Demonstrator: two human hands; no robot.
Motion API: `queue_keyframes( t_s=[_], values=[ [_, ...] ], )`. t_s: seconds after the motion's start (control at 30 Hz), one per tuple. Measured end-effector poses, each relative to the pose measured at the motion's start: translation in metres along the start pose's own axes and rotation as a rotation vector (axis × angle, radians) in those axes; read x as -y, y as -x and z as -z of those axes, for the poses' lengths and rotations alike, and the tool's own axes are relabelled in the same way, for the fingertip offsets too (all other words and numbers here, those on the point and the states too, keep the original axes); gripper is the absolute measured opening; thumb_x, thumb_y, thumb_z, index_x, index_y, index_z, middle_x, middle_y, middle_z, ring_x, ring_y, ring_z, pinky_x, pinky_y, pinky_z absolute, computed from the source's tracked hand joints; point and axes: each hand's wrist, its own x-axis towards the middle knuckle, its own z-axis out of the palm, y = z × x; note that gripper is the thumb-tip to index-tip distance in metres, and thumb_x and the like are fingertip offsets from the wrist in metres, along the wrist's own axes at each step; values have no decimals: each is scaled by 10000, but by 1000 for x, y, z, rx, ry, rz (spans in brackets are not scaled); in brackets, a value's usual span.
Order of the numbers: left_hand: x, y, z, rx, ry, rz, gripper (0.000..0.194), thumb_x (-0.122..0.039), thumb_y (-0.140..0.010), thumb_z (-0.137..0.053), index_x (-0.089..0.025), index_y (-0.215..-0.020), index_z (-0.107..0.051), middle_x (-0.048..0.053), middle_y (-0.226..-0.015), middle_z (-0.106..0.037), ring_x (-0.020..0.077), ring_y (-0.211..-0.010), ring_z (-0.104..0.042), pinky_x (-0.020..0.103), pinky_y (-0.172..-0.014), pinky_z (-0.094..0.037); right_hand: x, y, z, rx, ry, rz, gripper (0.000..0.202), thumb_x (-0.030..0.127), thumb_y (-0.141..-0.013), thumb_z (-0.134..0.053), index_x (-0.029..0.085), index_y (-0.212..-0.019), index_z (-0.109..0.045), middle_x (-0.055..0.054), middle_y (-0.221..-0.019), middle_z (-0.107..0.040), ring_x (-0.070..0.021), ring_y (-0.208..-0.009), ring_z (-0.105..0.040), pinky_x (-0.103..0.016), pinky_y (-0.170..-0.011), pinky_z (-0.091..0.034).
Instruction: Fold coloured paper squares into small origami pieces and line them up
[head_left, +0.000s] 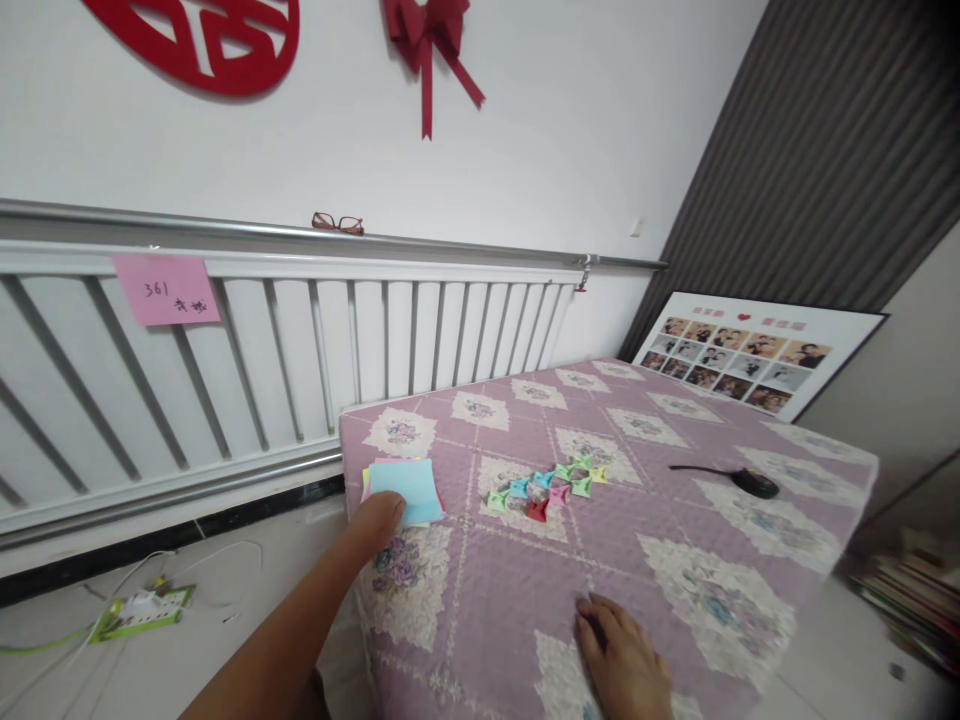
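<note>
A stack of square coloured paper sheets (409,485), light blue on top with pink and yellow edges showing, lies at the left edge of the cloth-covered surface. My left hand (380,520) is closed at its near corner, a digit on the top sheet and the other fingers hidden. Toward the front, my right hand (621,655) rests on the purple cloth, fingers loosely bent and thumb apart, holding nothing. Several small folded paper figures (544,482), in green, blue, pink, red and yellow, stand in two slanting rows between and beyond my hands.
A purple floral cloth (517,590) covers the surface. At right lies a black computer mouse (754,483) with its cable. Behind stand a white radiator (435,330) and a photo board (750,350). Glasses (337,223) sit on the pipe. A power strip (142,612) lies on the floor.
</note>
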Motion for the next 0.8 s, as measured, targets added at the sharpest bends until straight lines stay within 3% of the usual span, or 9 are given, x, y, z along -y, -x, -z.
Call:
queue_keyframes(
  t_s=[0.27, 0.5, 0.7, 0.8],
  values=[
    [-2, -2, 2, -26, -35, 108, 266, -207, -912, -361, -185, -982, -617, 68, -972, -665, 202, -924, -602, 298, -809, -414, 0, 1, 1, 8, -2, 5, 390, 464, -836, -346, 292, -1023, -642, -41, -1229, -590, -281, -1114, -527, -482, -856, -426],
    [-30, 21, 16, -119, -57, -2, 262, -175, -929, -346, -180, -962, -606, 90, -1062, -609, 222, -1054, -516, 347, -926, -369, 3, 2, 2, -10, -6, 0, 373, 449, -841, -351, 294, -1017, -642, -35, -1228, -590, -277, -1109, -525, -466, -847, -418],
    [-87, 64, -22, -33, -35, -183, 231, -137, -902, -416, -187, -913, -642, 73, -1032, -634, 219, -1006, -536, 351, -918, -387, 8, 6, 6, -24, 7, 19, 366, 463, -837, -392, 287, -1047, -635, -45, -1227, -591, -275, -1114, -518, -455, -873, -400],
    [-113, 79, -42, 0, -12, -225, 233, -145, -902, -425, -194, -907, -653, 72, -1011, -642, 215, -989, -547, 343, -901, -404, 11, 10, 7, -53, -19, 108, 375, 456, -823, -444, 283, -1111, -609, -49, -1214, -597, -267, -1108, -527, -443, -886, -398]
  ],
)
